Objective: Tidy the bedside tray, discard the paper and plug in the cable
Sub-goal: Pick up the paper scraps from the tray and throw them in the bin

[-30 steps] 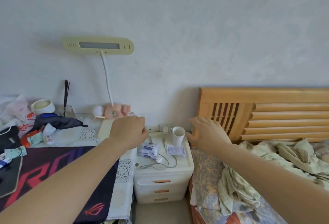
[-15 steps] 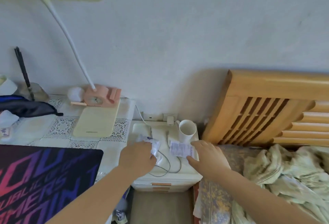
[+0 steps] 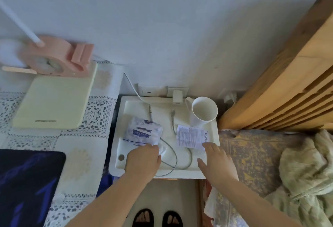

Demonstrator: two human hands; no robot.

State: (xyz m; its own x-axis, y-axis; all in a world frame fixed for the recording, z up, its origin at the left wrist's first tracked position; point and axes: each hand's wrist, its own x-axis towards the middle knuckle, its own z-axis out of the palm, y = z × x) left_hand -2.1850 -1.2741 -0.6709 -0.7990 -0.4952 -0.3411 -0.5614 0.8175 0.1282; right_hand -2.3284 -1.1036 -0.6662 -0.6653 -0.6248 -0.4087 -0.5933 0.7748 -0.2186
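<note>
A white tray (image 3: 137,106) tops the bedside cabinet. On it lie a blue-and-white tissue pack (image 3: 143,132), a printed paper slip (image 3: 191,136), a grey cable (image 3: 175,156) with its plug end loose near the tray's back, a white cup (image 3: 204,112) and a coin (image 3: 121,157). A white charger (image 3: 177,96) sits in the wall socket behind. My left hand (image 3: 143,161) is curled on the near corner of the tissue pack. The fingers of my right hand (image 3: 216,161) are spread, one fingertip touching the paper's near right corner.
A lace-covered desk (image 3: 93,111) stands left with a pale yellow pad (image 3: 52,100), a pink lamp base (image 3: 61,57) and a dark mat (image 3: 27,181). A wooden headboard (image 3: 288,82) and a bed with crumpled bedding (image 3: 306,172) are right. Black slippers (image 3: 156,217) lie on the floor below.
The view has tilted down and closed in on the tray. Both hands came down to the tray, the left onto the tissue pack, the right to the paper.
</note>
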